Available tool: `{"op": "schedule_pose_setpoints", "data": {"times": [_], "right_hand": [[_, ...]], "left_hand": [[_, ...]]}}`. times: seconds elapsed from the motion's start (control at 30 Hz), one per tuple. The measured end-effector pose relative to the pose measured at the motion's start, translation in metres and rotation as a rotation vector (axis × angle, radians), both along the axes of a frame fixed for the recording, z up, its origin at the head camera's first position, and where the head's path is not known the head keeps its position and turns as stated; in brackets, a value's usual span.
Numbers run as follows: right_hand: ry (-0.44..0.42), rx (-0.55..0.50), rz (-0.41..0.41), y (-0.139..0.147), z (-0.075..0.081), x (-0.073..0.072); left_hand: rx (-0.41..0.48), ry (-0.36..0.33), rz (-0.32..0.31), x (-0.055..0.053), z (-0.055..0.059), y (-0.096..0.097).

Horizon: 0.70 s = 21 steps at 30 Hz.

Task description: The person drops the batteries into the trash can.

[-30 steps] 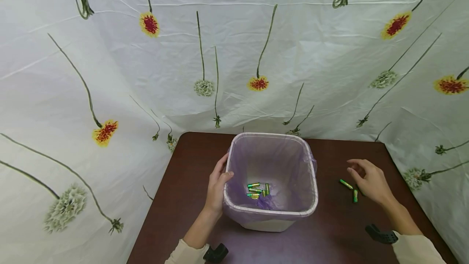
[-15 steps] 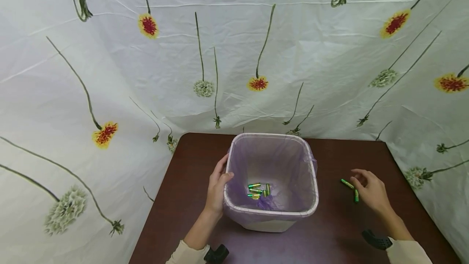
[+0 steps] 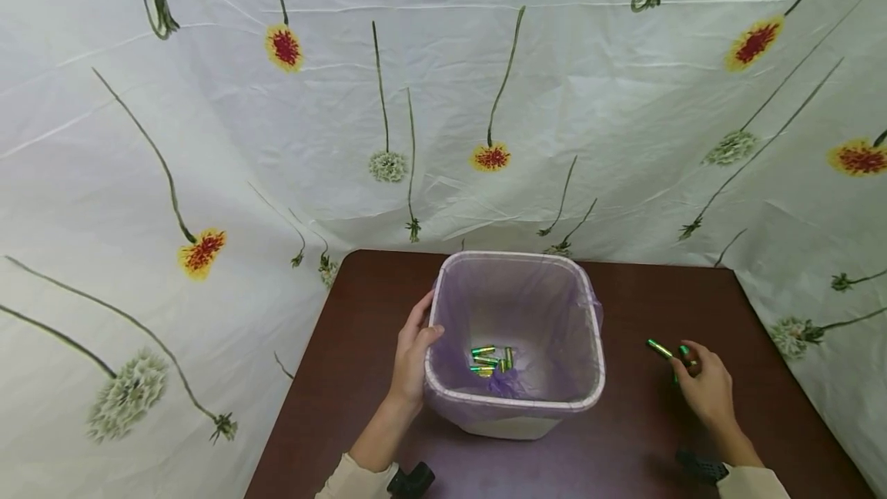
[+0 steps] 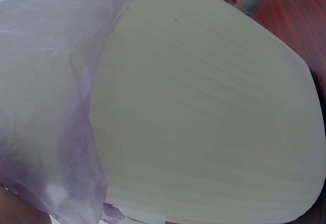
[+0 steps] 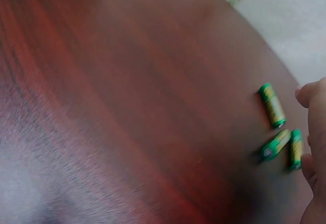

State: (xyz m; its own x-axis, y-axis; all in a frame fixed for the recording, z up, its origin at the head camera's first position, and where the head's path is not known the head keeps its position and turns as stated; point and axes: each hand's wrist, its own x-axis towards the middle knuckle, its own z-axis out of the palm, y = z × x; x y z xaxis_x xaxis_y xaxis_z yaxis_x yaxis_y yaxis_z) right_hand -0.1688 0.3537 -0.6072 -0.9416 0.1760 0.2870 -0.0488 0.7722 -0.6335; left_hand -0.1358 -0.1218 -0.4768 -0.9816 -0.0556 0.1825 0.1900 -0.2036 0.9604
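A bin (image 3: 514, 428) lined with a thin purple bag (image 3: 450, 360) stands mid-table, its rim tilted toward the head camera. My left hand (image 3: 410, 353) grips its left side, thumb over the rim. Several green-and-gold batteries (image 3: 483, 360) lie inside on the bottom. To the right of the bin, three similar batteries lie together: one battery (image 5: 272, 105), a second battery (image 5: 275, 145) and a third battery (image 5: 296, 149) beside my thumb. My right hand (image 3: 708, 391) is over them, with thumb and forefinger apart around the third one. Part of that battery is hidden by the hand.
The dark reddish-brown table (image 3: 374, 283) has its right edge just beyond my right hand. A pale flower-printed cloth (image 3: 443, 98) hangs behind and along both sides. Dark bands (image 3: 412, 478) circle the wrists.
My right hand has drawn slightly nearer and turned, uncovering the third battery in the head view. The left hand and the bin hold their place.
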Motion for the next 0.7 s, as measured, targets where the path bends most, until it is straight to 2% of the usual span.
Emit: {"op": "schedule_pose_setpoints", "data": {"times": [0.23,0.37,0.7], "right_hand": [[-0.057,-0.040,-0.124,-0.002,-0.021,0.007],[-0.077,-0.038,-0.170,-0.004,-0.030,0.010],[-0.061,0.011,-0.219,-0.010,-0.034,0.012]], "left_hand": [[0.005,0.004,-0.007,0.000,0.000,0.000],[0.006,0.007,-0.016,-0.001,0.000,0.000],[0.006,0.007,-0.011,0.000,0.001,0.000]]}}
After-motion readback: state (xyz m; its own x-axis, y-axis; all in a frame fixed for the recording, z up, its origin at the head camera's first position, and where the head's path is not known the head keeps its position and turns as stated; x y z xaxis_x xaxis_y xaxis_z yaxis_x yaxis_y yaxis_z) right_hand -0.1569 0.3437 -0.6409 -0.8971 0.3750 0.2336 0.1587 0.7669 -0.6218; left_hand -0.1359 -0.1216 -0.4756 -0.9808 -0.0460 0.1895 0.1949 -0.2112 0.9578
